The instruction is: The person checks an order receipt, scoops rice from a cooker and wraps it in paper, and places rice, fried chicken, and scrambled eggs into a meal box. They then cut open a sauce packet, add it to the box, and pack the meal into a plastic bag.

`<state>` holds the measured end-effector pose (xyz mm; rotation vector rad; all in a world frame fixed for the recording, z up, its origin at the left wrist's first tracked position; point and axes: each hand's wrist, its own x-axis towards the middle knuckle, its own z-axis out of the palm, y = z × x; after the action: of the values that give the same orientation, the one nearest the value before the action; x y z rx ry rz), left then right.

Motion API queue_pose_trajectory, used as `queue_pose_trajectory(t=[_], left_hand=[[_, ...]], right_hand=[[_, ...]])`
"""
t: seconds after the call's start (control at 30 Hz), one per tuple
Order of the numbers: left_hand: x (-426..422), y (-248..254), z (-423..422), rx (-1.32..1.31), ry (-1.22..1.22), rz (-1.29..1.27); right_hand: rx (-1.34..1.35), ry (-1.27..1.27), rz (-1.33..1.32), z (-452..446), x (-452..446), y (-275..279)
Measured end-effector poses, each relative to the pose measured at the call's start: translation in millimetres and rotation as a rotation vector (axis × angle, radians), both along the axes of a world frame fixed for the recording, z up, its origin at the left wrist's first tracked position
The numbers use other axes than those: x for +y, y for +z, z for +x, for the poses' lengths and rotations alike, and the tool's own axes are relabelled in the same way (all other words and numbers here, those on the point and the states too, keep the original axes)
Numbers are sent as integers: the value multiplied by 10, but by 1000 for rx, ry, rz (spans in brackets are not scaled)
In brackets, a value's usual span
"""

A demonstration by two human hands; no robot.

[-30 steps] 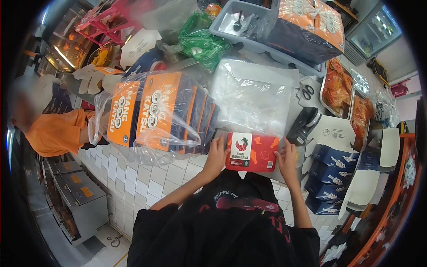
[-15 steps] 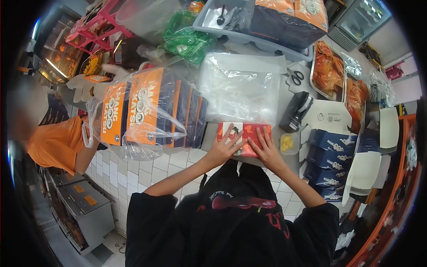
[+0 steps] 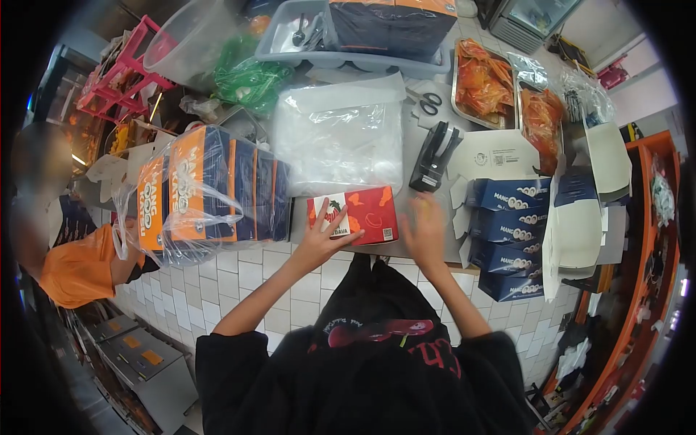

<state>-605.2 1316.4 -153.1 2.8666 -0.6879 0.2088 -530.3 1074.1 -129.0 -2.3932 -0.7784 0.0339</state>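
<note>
A red and white carton (image 3: 373, 210) with a printed logo lies at the near edge of the table. My left hand (image 3: 326, 238) rests on its left part, fingers spread over the top and thumb along the near side. To the right of the carton, my right hand (image 3: 426, 235) is off it and smeared by motion. Its fingers are over the spot of a small tub of yellow pieces, which they mostly hide. Just beyond that hand stands a black tape dispenser (image 3: 429, 163).
Bagged orange and blue boxes (image 3: 210, 192) stand at left, and a pile of clear plastic bags (image 3: 337, 138) lies beyond the carton. Scissors (image 3: 429, 106), foil trays of orange food (image 3: 484, 83) and stacked blue boxes (image 3: 511, 235) are at right. A person's orange sleeve (image 3: 80, 268) shows at far left.
My right hand has lifted off the carton and moved right, over the tub. My left hand stays on the carton. The whole view has shifted, with the scene sliding left.
</note>
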Motion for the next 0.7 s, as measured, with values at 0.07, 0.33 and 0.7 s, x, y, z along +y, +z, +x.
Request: queue_pose_trajectory(t=[0.07, 0.33, 0.7], left_hand=[[-23, -5, -39, 22, 17, -33], [-12, 53, -116, 96, -28, -44], [-56, 0, -118, 123, 9, -155]], right_hand=[[-84, -500, -70, -35, -142, -33], [89, -544, 11, -23, -181, 163], [-90, -33, 219, 1416, 1634, -168]])
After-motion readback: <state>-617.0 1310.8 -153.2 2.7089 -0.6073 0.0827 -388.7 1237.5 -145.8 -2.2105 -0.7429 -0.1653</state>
